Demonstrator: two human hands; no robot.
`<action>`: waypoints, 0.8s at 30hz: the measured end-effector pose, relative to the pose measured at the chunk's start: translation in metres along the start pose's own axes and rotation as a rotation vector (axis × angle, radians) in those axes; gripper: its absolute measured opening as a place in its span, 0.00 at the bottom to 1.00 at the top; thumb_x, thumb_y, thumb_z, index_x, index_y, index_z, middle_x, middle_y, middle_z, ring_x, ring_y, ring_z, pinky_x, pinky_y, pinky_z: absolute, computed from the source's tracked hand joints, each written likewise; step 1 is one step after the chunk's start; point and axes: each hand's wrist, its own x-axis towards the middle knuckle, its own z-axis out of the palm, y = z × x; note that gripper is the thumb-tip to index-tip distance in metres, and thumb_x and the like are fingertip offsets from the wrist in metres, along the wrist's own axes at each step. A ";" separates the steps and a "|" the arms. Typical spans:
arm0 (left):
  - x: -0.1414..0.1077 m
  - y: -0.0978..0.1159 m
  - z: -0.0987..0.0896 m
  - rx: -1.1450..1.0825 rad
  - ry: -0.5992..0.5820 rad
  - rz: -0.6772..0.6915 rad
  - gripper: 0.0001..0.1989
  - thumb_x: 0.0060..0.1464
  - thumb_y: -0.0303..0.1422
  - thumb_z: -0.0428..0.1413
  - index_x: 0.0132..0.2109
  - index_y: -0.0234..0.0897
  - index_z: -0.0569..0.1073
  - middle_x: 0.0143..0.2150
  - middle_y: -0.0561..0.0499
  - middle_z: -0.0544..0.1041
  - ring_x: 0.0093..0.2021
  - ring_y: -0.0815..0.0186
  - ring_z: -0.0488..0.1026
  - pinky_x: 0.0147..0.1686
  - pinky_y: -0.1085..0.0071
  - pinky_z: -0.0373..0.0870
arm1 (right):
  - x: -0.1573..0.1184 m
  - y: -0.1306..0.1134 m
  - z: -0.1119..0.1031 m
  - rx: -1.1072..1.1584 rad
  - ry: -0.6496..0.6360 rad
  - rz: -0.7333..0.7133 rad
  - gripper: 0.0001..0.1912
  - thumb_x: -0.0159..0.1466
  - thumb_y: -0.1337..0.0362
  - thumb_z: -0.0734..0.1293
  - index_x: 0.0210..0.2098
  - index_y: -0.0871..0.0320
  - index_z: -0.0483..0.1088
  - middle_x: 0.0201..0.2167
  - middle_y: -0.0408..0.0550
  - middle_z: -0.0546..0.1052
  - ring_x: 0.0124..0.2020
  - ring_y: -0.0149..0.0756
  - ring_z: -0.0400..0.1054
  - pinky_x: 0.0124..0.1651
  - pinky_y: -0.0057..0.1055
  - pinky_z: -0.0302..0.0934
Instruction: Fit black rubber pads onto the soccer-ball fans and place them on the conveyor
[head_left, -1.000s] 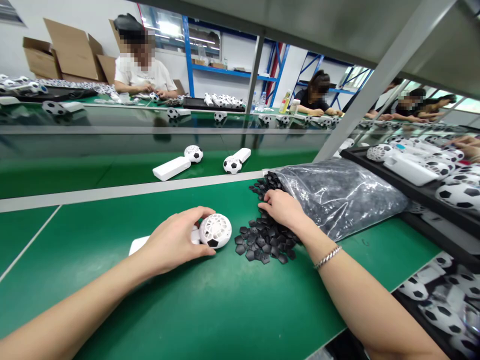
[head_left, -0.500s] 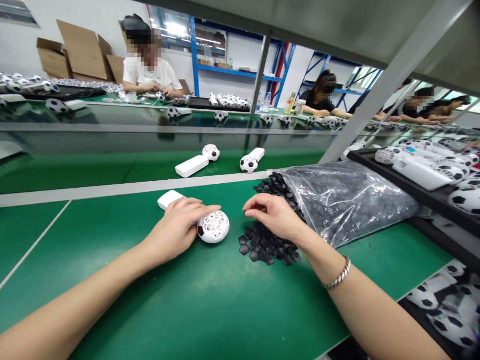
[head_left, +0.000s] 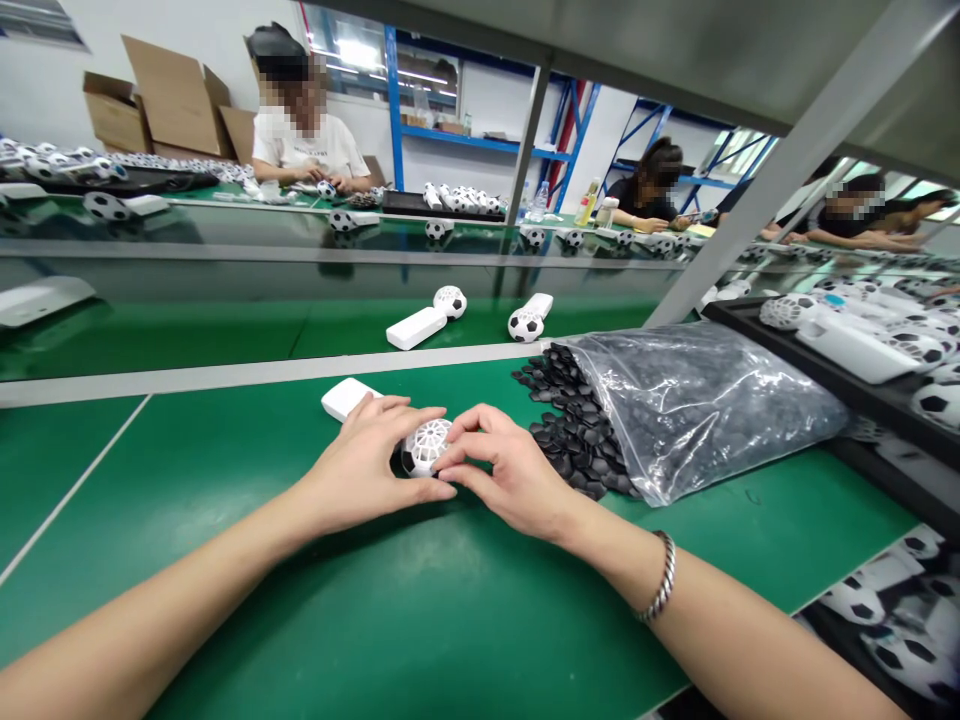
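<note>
A football-patterned handheld fan (head_left: 425, 446) lies on the green worktop, its round head a white grille with black pentagons. Its white handle (head_left: 348, 398) points away behind my fingers. My left hand (head_left: 367, 455) is curved around the head, thumb along the near side and fingers over the far side. With fingertips pinched, my right hand (head_left: 499, 465) touches the right side of the head. Whatever lies in that pinch is covered now; a small dark piece showed there earlier. To the right, black pentagon pieces (head_left: 577, 425) spill from a clear plastic bag (head_left: 712, 400).
Beyond the pale edge strip, two more fans (head_left: 416, 328) (head_left: 526, 324) lie on the green conveyor, with a white part (head_left: 45, 300) at left. Black trays (head_left: 817, 350) of fans stand at right beside a slanted metal post (head_left: 727, 210). Several co-workers sit across the line.
My right hand has moved left from the black pieces to the fan head. My left thumb has come round the near side. The fans on the conveyor have shifted right.
</note>
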 end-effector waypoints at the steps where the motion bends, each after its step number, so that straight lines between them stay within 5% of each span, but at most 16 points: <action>1: 0.000 0.001 0.001 -0.004 0.009 -0.016 0.35 0.41 0.53 0.56 0.56 0.44 0.63 0.54 0.48 0.67 0.56 0.50 0.54 0.53 0.53 0.53 | 0.000 0.001 0.002 0.013 0.029 0.012 0.02 0.57 0.69 0.66 0.30 0.56 0.70 0.37 0.45 0.67 0.44 0.32 0.63 0.50 0.33 0.57; 6: 0.000 0.007 0.002 -0.069 0.069 -0.037 0.28 0.43 0.46 0.58 0.52 0.43 0.67 0.48 0.47 0.70 0.53 0.53 0.58 0.49 0.57 0.60 | 0.000 0.004 0.013 0.197 0.036 0.154 0.16 0.56 0.67 0.66 0.43 0.56 0.61 0.46 0.48 0.67 0.48 0.34 0.62 0.45 0.31 0.62; 10: -0.001 0.008 0.001 -0.116 0.066 0.003 0.25 0.44 0.42 0.59 0.51 0.42 0.67 0.47 0.47 0.69 0.52 0.56 0.60 0.50 0.60 0.61 | 0.005 0.012 0.005 0.277 -0.008 0.193 0.15 0.58 0.65 0.64 0.45 0.57 0.60 0.43 0.47 0.70 0.44 0.32 0.65 0.41 0.28 0.63; 14: -0.003 0.005 -0.001 -0.122 0.000 0.006 0.33 0.40 0.48 0.60 0.53 0.41 0.64 0.53 0.44 0.64 0.58 0.52 0.53 0.55 0.55 0.56 | 0.006 0.027 -0.027 -0.021 -0.016 0.259 0.05 0.59 0.63 0.64 0.33 0.58 0.68 0.34 0.44 0.71 0.36 0.30 0.66 0.39 0.28 0.60; 17: -0.004 0.002 -0.005 -0.112 -0.043 -0.001 0.33 0.40 0.50 0.59 0.53 0.42 0.65 0.57 0.44 0.62 0.62 0.49 0.48 0.58 0.50 0.50 | 0.002 0.034 -0.043 -0.276 -0.144 0.324 0.05 0.55 0.62 0.68 0.27 0.57 0.70 0.28 0.43 0.70 0.30 0.30 0.64 0.35 0.28 0.57; 24: -0.005 0.002 -0.006 -0.256 -0.165 0.036 0.30 0.49 0.41 0.55 0.59 0.48 0.57 0.63 0.53 0.55 0.65 0.56 0.38 0.61 0.54 0.46 | -0.002 0.033 -0.031 -0.376 -0.250 0.359 0.04 0.52 0.64 0.70 0.26 0.56 0.70 0.28 0.42 0.70 0.29 0.30 0.64 0.29 0.25 0.54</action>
